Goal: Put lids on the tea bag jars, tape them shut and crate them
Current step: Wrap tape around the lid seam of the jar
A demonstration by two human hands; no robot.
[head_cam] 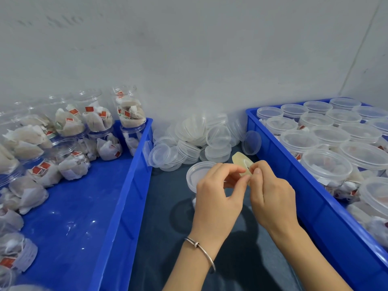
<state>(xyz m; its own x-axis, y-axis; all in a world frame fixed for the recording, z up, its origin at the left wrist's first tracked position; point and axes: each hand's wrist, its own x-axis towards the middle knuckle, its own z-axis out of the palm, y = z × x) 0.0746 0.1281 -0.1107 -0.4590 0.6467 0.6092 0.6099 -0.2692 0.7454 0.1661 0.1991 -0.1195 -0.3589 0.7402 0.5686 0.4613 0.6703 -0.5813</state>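
A clear jar with its lid [196, 173] on stands on the dark table between two blue crates, partly hidden behind my left hand [218, 192]. My right hand [270, 190] holds a yellowish roll of clear tape [241, 161] just above and right of the jar. Left thumb and forefinger pinch at the tape's edge where both hands meet. A heap of loose clear lids [201, 139] lies behind the jar by the wall.
The left blue crate [123, 196] holds open jars of tea bags [98, 122] stacked along its far and left sides, with bare floor in front. The right blue crate [294, 198] is packed with several lidded jars [327, 164]. A grey wall closes the back.
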